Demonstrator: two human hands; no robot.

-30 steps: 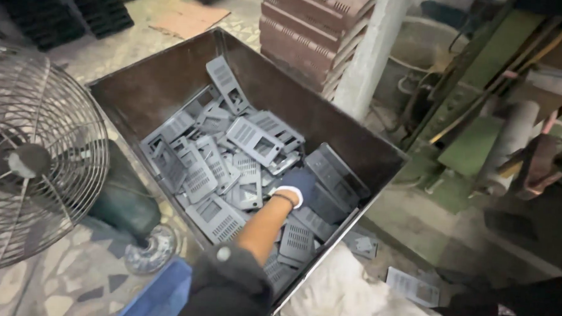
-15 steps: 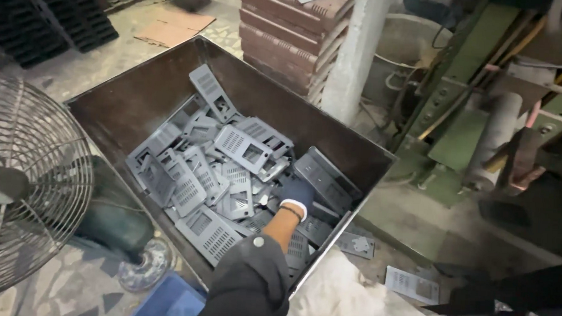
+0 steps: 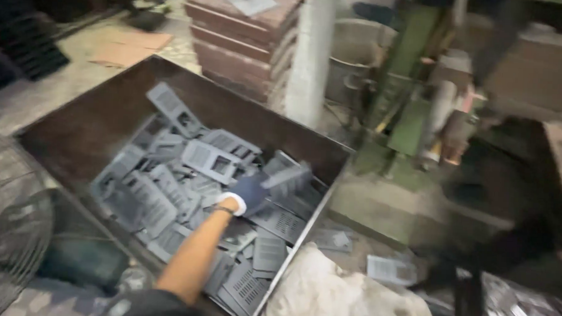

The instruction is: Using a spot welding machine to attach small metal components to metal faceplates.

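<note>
From the head camera, your gloved hand [image 3: 249, 191] reaches into a large metal bin [image 3: 108, 118] heaped with grey slotted plates [image 3: 168, 191]. Its fingers are clamped on one grey plate [image 3: 286, 177], lifted just above the pile (the picture is blurred). A fan [image 3: 10, 242] stands beside the bin.

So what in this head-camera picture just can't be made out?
- Gloved hand on a grey plate: motion blur hides the fingers' grip; left or right is unclear.
- The other hand: out of view.
- Dark metal bin: its near corner is cut off by the bottom edge.
- Fan: cropped by the left edge.
- Green machine: smeared by blur, details unreadable.
- Bin bottom: buried under the plates.
</note>
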